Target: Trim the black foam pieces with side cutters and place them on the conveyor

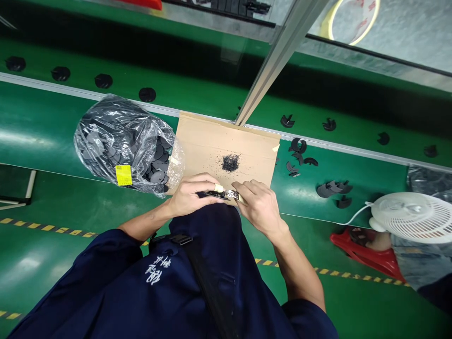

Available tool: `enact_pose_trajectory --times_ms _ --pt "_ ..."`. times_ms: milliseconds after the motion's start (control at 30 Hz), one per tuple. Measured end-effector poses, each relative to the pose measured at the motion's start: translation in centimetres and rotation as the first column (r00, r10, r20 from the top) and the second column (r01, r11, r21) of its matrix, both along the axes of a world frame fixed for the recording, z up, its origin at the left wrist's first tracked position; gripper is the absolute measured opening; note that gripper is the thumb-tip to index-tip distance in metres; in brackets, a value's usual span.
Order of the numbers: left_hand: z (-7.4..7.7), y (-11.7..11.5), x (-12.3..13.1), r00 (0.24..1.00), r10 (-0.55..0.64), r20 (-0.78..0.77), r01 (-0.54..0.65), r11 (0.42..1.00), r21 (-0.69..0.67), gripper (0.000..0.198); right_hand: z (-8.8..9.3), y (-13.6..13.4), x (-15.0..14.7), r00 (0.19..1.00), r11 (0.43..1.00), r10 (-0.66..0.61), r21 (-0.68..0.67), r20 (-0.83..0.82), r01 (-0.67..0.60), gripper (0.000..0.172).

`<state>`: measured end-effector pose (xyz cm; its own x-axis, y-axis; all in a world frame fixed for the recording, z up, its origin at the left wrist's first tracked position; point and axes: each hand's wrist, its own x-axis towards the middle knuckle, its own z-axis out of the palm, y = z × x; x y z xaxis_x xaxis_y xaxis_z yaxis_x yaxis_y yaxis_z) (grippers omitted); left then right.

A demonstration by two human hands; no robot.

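Observation:
Over the near edge of the cardboard sheet (201, 134), my left hand (189, 195) pinches a dark, flat plastic part (212, 193). A pale wrap covers one of its fingertips. My right hand (260, 205) is closed round a pair of nippers (232, 193), whose metal head meets the part's right end. Fingers hide most of the part and the nippers' handles. Just beyond both hands, a heap of tiny black plastic scraps (230, 163) lies on the cardboard.
At left a clear plastic bag (123, 122) of black discs bears a yellow label (124, 175). Curved black pieces (298, 145) lie right of the cardboard. Black parts (147, 94) line the green belt behind. A metal post (271, 66) rises there; a white fan (413, 216) stands right.

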<state>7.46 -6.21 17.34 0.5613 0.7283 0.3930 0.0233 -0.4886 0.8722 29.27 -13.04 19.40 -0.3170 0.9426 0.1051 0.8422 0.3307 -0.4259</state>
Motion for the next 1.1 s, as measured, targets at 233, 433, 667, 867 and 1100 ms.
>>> enact_pose_trajectory --times_ms 233,433,667,867,1100 --pt "0.0 0.0 0.2 1.000 -0.010 0.020 0.010 0.999 -0.032 0.016 0.0 0.0 -0.1 0.999 1.000 -0.029 0.002 0.046 0.029 0.025" --pt "0.0 0.4 -0.3 0.998 -0.023 -0.055 0.019 0.997 -0.080 0.018 -1.0 0.0 0.0 0.998 0.994 -0.062 -0.091 -0.009 0.061 0.021" --pt "-2.7 2.0 0.5 0.991 0.009 -0.133 -0.027 0.990 -0.137 0.022 -2.9 2.6 0.3 0.933 0.923 -0.183 -0.273 0.309 0.271 0.023" --pt "-8.3 3.7 2.7 0.941 -0.105 -0.322 0.038 0.978 -0.206 0.030 -4.8 4.9 0.3 0.888 0.857 -0.135 -0.398 0.440 0.328 0.022" --pt "-11.0 4.0 4.3 0.908 -0.045 -0.418 -0.017 0.989 -0.145 0.035 -6.3 5.5 0.9 0.878 0.826 -0.195 -0.410 0.437 0.388 0.028"
